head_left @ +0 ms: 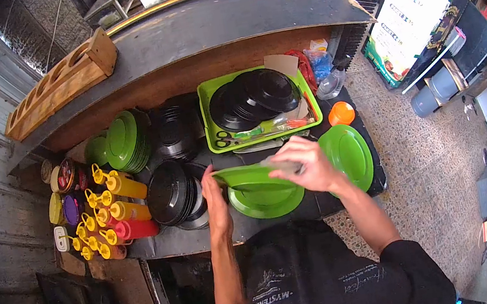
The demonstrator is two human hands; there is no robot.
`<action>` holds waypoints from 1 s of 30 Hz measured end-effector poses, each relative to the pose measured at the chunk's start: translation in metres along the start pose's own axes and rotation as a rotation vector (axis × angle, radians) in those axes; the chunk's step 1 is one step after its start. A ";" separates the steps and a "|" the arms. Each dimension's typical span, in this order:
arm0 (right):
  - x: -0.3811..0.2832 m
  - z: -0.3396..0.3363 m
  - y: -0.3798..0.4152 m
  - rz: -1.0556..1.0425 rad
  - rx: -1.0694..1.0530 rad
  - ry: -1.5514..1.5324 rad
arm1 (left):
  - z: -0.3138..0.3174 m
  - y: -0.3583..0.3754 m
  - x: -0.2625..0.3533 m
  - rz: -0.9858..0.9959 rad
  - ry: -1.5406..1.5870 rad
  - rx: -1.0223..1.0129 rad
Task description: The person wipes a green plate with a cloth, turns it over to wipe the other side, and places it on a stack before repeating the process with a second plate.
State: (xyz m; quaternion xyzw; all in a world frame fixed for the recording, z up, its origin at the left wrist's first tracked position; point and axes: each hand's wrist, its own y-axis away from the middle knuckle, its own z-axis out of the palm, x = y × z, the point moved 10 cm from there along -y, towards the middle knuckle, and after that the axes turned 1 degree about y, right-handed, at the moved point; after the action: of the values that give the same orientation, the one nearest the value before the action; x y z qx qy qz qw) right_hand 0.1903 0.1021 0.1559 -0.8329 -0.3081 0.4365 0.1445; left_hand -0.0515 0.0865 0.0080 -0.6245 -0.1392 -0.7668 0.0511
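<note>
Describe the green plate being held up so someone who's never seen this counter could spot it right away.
Start at the dark counter with the bright green tray of black plates at the back. Directly in front of that tray, the green plate is lifted between the left hand and the right hand. Unlike the green plates lying flat under it and to its right, it is tilted and off the surface.

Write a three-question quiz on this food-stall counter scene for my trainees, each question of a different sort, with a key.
1. True or false: the left hand and right hand both hold the raised green plate.
2. What lies in the green tray? A) black plates B) sauce bottles C) orange cups
3. Fill in: right of the hands, a single green plate lies flat beside a small ______ bowl.

Key: 1 true. 2 A, black plates. 3 orange.
</note>
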 end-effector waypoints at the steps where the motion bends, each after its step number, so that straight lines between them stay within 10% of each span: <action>1: 0.007 -0.009 -0.001 0.021 0.056 -0.046 | 0.004 0.001 0.004 0.047 -0.025 -0.048; 12: -0.011 -0.017 -0.009 0.032 0.374 0.347 | 0.044 0.022 0.017 0.037 0.345 -0.118; 22: -0.057 0.048 -0.008 -0.081 0.088 0.322 | 0.056 0.027 0.006 -0.011 0.099 -0.096; 30: -0.074 0.074 0.005 -0.135 -0.044 0.228 | 0.048 0.024 0.020 -0.061 0.467 -0.019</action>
State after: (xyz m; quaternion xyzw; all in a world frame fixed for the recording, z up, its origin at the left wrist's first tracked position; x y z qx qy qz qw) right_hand 0.1006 0.0493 0.1579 -0.8575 -0.3545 0.3213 0.1891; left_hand -0.0049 0.0788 0.0393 -0.4261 -0.1352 -0.8930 0.0530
